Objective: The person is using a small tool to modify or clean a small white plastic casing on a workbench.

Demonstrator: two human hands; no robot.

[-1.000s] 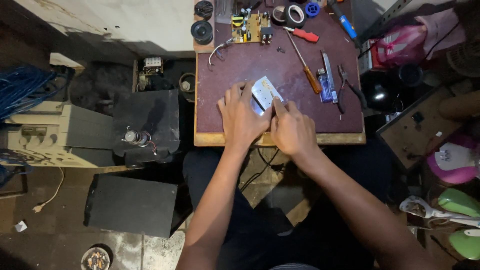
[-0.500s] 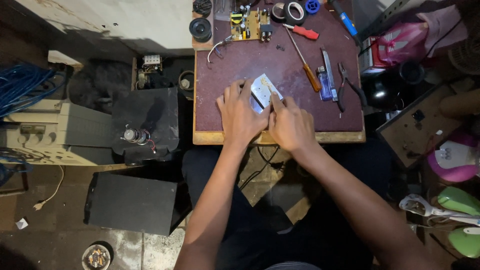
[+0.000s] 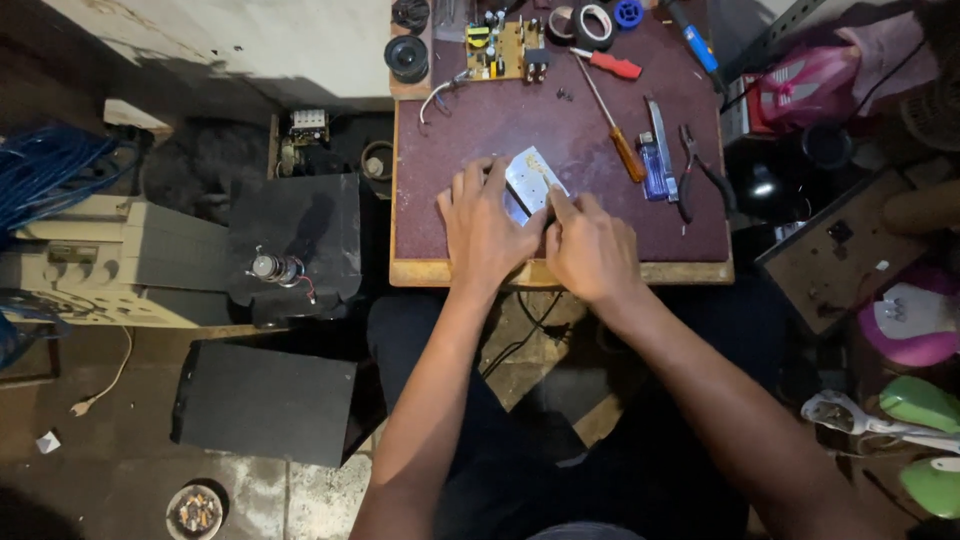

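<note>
A small white rectangular part [image 3: 530, 178] lies tilted on the maroon worktop [image 3: 480, 130] near its front edge. My left hand [image 3: 483, 228] rests flat over its left side, fingers spread and pressing down. My right hand [image 3: 592, 247] sits just to the right, its index finger pointing onto the part's lower right edge. Both hands touch the part; what lies under the palms is hidden.
A yellow circuit board [image 3: 503, 47], a red-handled screwdriver [image 3: 612, 64], an orange-handled screwdriver [image 3: 616, 133], a blue tool [image 3: 655, 158], pliers [image 3: 700, 172] and tape rolls [image 3: 596, 20] lie on the worktop's far half. Black boxes [image 3: 295, 235] and blue cables [image 3: 50, 170] sit left.
Both hands stay on the white part at the worktop's front edge. The fingers have shifted slightly; nothing was picked up or let go.
</note>
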